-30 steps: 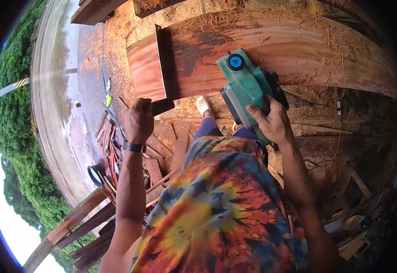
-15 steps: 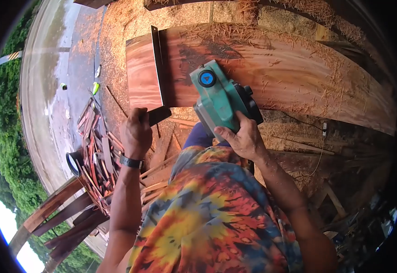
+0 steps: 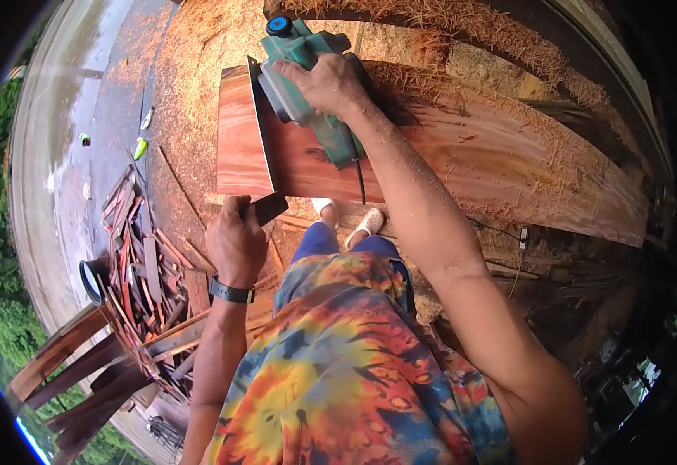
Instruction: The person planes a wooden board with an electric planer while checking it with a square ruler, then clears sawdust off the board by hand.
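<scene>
Greenery: far left, well beyond the left hand.
Black-rimmed round container: left of the left hand, beside the scrap heap.
Yellow-green item: on the ground, ahead and to the left of the left hand.
Scrap heap: many thin reddish wood strips, lying loosely to the left of the left hand.
Left hand: fingers curled closed, gripping the near end of the square's dark stock.
Wristband: dark, 1 band, around the left wrist.
Square: held from its near side by the left hand; its thin metal blade runs away from that hand, across the plank close to the plank's left end.
Planer: green, with 1 blue-topped knob, beneath the right hand and just right of the blade; its front reaches past the plank's far edge. Contact with the wood cannot be told.
Right hand: wrapped over the planer's body, gripping it, thumb pointing left.
Shoes: 2, pale, nearer the body than the plank, between the hands' sides.
Plank: reddish, beyond the left hand and under the right forearm, stretching far right.
Shavings: scattered on the plank, right of the right hand.
</scene>
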Demonstrator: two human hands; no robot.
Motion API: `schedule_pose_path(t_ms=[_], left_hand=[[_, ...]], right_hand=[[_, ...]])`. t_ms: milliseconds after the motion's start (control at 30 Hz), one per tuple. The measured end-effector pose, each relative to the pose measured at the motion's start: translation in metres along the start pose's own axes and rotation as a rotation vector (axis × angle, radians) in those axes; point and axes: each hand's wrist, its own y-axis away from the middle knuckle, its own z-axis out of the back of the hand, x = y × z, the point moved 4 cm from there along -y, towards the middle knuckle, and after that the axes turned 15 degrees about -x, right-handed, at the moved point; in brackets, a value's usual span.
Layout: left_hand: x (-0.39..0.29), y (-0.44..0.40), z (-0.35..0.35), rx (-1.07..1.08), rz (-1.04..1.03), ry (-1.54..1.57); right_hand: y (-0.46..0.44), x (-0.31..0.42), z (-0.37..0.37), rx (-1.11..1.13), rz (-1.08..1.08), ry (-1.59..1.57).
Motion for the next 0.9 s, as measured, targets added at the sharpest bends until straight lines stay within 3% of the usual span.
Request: schedule_pose_path(t_ms=[167, 300, 400, 500, 700, 900], left_hand=[[0.02, -0.012, 0.004, 0.006, 0.03, -0.038], [0.025, -0.022, 0.004, -0.006, -0.006, -0.001], [0.022, -0.028, 0.005, 0.021, -0.051, -0.015], [0.022, -0.028, 0.005, 0.029, -0.081, -0.038], [0.026, -0.029, 0.002, 0.051, -0.079, -0.083], [0.027, -0.029, 0.001, 0.012, -0.069, -0.087]], right_hand=[[0.101, -0.005, 0.06, 0.004, -0.027, -0.094], [0.204, -0.019, 0.108, 0.064, -0.195, -0.054], [0.232, -0.022, 0.116, 0.052, -0.262, -0.127], [0.214, -0.02, 0.105, 0.067, -0.255, -0.044], [0.099, 0.001, 0.058, -0.04, 0.001, -0.083], [0.012, -0.003, 0.022, -0.025, 0.133, 0.067]])
